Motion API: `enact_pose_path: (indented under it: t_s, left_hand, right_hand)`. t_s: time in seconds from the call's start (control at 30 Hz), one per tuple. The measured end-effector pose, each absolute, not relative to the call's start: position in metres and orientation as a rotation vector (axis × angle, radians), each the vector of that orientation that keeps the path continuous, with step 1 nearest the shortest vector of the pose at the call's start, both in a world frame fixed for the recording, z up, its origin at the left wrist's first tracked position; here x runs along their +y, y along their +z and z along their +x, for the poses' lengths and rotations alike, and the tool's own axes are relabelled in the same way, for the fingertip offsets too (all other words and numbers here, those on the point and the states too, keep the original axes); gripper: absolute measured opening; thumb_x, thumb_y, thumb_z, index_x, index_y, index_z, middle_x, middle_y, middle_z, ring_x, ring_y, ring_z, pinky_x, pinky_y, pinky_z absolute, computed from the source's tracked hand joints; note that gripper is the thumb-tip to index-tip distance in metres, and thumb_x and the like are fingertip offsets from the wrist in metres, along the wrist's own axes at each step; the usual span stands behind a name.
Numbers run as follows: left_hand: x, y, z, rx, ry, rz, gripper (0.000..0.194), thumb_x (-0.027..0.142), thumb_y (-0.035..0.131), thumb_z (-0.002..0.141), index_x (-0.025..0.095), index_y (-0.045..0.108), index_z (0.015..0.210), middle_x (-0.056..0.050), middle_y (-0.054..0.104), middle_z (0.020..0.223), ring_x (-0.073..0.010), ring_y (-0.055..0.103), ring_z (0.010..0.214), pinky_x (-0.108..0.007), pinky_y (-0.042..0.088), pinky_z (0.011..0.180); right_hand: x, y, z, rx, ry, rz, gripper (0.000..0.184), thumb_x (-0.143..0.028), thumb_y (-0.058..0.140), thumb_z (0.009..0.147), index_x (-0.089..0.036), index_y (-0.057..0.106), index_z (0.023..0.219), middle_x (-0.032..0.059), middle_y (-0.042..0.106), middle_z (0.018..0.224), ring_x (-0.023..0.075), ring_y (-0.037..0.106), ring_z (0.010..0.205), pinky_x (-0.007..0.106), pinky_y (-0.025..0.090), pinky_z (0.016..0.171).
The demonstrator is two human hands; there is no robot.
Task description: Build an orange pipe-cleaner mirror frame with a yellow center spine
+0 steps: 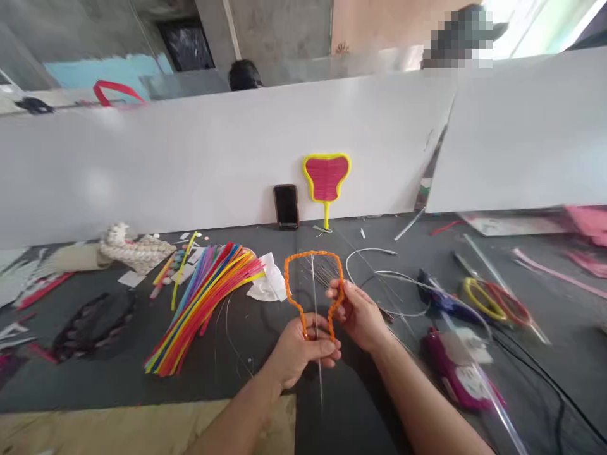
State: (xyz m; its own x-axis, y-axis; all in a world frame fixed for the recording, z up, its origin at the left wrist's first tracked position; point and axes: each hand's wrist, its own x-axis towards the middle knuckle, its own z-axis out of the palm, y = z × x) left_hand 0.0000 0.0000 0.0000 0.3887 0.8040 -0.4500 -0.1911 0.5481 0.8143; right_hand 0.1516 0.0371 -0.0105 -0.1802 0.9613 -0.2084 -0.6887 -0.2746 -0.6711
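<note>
While the left hand [310, 344] is gripping the lower end of an orange-wrapped frame [287, 278] and a thin rod [315, 291], the right hand [358, 309] is pinching its right side; the frame is standing above the dark table [190, 392], near bundled colourful pipe cleaners [203, 303].

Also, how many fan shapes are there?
2: the orange frame, held by left hand and right hand; the yellow-edged pink fan, upright against the white board.

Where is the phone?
In the head view, the phone stands against the white board, slightly left of centre, just left of the pink fan with yellow edges.
</note>
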Motion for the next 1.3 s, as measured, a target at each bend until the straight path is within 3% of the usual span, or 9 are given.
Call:
enact_pose_path:
  t_s: [0.17, 0.33, 0.47, 0.57, 0.67, 0.73, 0.97, 1.13, 1.3]
  left_hand:
    - [-0.002, 0.0, 0.003, 0.977, 0.722, 0.741, 0.038, 0.021, 0.081, 0.059, 0.013, 0.056, 0.086, -0.005, 0.07, 0.07, -0.0155, 0.067, 0.059, -0.023, 0.053, 0.05]
    - [-0.003, 0.002, 0.004, 0.979, 0.723, 0.769, 0.038, 0.022, 0.08, 0.06, 0.013, 0.057, 0.088, -0.005, 0.07, 0.072, -0.0162, 0.068, 0.06, -0.023, 0.053, 0.051]
    - [0.0, 0.0, 0.001, 1.009, 0.746, 0.783, 0.038, 0.023, 0.08, 0.06, 0.014, 0.057, 0.089, -0.005, 0.07, 0.072, -0.0166, 0.068, 0.062, -0.023, 0.053, 0.052]
    - [0.006, -0.002, -0.002, 1.087, 0.826, 0.802, 0.039, 0.025, 0.08, 0.06, 0.014, 0.057, 0.09, -0.005, 0.069, 0.075, -0.0169, 0.068, 0.065, -0.023, 0.053, 0.052]
    - [0.012, -0.004, -0.004, 1.127, 0.9, 0.824, 0.037, 0.028, 0.079, 0.061, 0.014, 0.058, 0.089, -0.004, 0.067, 0.079, -0.0173, 0.068, 0.069, -0.023, 0.054, 0.052]
    - [0.013, -0.004, -0.004, 1.119, 0.945, 0.833, 0.037, 0.029, 0.079, 0.062, 0.015, 0.058, 0.089, -0.002, 0.065, 0.078, -0.017, 0.068, 0.07, -0.024, 0.054, 0.054]
    - [0.011, -0.002, -0.005, 1.046, 0.92, 0.862, 0.036, 0.03, 0.078, 0.064, 0.013, 0.06, 0.09, -0.004, 0.064, 0.078, -0.0165, 0.066, 0.074, -0.025, 0.055, 0.06]
    - [0.012, -0.003, -0.01, 0.999, 0.953, 0.796, 0.035, 0.034, 0.073, 0.071, 0.015, 0.057, 0.095, -0.005, 0.066, 0.085, -0.0178, 0.067, 0.078, -0.031, 0.056, 0.068]
    - [0.012, -0.003, -0.009, 1.007, 0.922, 0.791, 0.033, 0.03, 0.076, 0.067, 0.014, 0.058, 0.09, -0.006, 0.069, 0.082, -0.0173, 0.068, 0.072, -0.03, 0.056, 0.067]
  right_hand:
    - [0.039, -0.01, 0.155, -0.547, 1.713, -0.682, 0.021, -0.039, 0.065, 0.078, -0.018, 0.062, 0.081, -0.0041, 0.052, 0.056, 0.0038, 0.025, 0.04, 0.018, 0.024, 0.04]
    - [0.04, -0.009, 0.157, -0.571, 1.697, -0.662, 0.019, -0.035, 0.064, 0.08, -0.018, 0.059, 0.074, -0.0079, 0.039, 0.046, 0.0039, 0.02, 0.039, 0.018, 0.02, 0.04]
    - [0.04, -0.009, 0.157, -0.703, 1.55, -0.825, 0.024, -0.042, 0.058, 0.083, -0.019, 0.061, 0.091, -0.0019, 0.054, 0.066, 0.0053, 0.031, 0.044, 0.02, 0.025, 0.042]
    - [0.039, -0.01, 0.158, -0.942, 1.113, -1.056, 0.032, -0.042, 0.059, 0.082, -0.025, 0.057, 0.109, 0.0028, 0.059, 0.095, 0.0088, 0.043, 0.055, 0.023, 0.034, 0.049]
    - [0.035, -0.012, 0.158, -1.253, 0.832, -1.203, 0.021, -0.039, 0.059, 0.082, -0.022, 0.063, 0.093, 0.002, 0.06, 0.082, 0.0117, 0.046, 0.059, 0.026, 0.038, 0.056]
    - [0.033, -0.013, 0.155, -1.349, 0.907, -1.239, 0.022, -0.041, 0.057, 0.083, -0.02, 0.064, 0.081, 0.0012, 0.059, 0.07, 0.0129, 0.047, 0.059, 0.026, 0.038, 0.055]
    - [0.03, -0.013, 0.14, -1.12, 1.587, -1.069, 0.03, -0.047, 0.067, 0.073, -0.018, 0.063, 0.08, -0.0021, 0.055, 0.063, 0.0085, 0.043, 0.051, 0.021, 0.029, 0.045]
    - [0.03, -0.013, 0.139, -0.896, 1.57, -0.995, 0.03, -0.046, 0.07, 0.072, -0.017, 0.059, 0.075, -0.0069, 0.042, 0.054, 0.0052, 0.031, 0.045, 0.021, 0.024, 0.044]
    - [0.032, -0.012, 0.14, -0.82, 1.523, -0.978, 0.03, -0.045, 0.07, 0.073, -0.018, 0.056, 0.073, -0.0072, 0.042, 0.053, 0.0058, 0.031, 0.045, 0.021, 0.024, 0.044]
